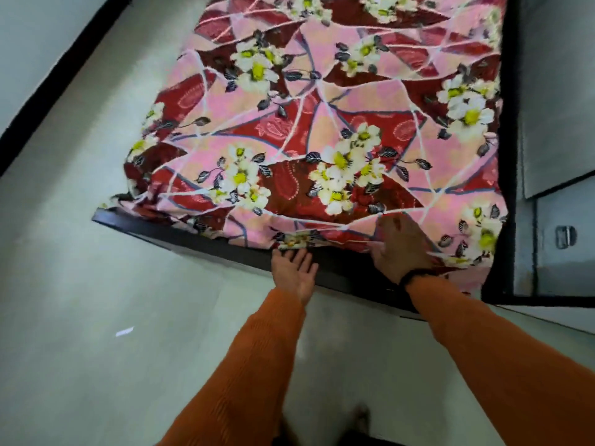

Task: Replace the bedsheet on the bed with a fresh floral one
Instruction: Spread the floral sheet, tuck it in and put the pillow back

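Note:
A pink and red floral bedsheet (322, 107) with white flowers covers the bed, its near edge hanging over the dark bed frame (193, 235). My left hand (294, 272) lies palm up with straight fingers, fingertips under the sheet's hem at the frame. My right hand (399, 249) grips the sheet's edge at the foot of the mattress, a little right of the left hand. The sheet is bunched at the near left corner (141, 191). Both arms wear orange sleeves.
Pale tiled floor (96, 317) surrounds the bed's left and near sides. A grey cabinet with a metal latch (565, 236) stands against the bed's right side. A dark skirting runs along the wall at upper left (58, 72).

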`<state>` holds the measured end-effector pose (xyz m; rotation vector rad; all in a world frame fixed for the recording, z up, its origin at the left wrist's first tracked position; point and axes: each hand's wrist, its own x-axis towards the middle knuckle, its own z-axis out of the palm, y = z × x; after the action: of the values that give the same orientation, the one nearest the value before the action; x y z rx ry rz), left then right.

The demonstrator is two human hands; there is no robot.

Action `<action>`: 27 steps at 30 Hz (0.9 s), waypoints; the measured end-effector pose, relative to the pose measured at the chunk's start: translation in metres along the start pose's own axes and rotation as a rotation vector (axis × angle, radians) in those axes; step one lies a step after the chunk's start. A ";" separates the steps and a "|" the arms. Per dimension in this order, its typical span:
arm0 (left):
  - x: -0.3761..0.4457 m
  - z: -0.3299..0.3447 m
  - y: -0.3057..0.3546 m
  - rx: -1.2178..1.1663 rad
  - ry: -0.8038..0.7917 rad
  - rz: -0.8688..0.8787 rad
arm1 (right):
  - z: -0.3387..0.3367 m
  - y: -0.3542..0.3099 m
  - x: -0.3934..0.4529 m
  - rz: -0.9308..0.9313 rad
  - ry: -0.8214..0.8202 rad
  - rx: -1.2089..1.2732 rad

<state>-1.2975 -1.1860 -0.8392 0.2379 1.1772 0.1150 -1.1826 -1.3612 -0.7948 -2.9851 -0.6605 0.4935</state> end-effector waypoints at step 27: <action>0.139 0.026 0.056 -0.230 0.028 -0.039 | 0.014 -0.160 0.197 -1.188 -0.058 -0.435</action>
<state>-1.2186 -1.1060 -0.9408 0.0110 1.1846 0.2184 -1.0825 -1.1335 -0.8490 -2.2052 -2.4765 0.3300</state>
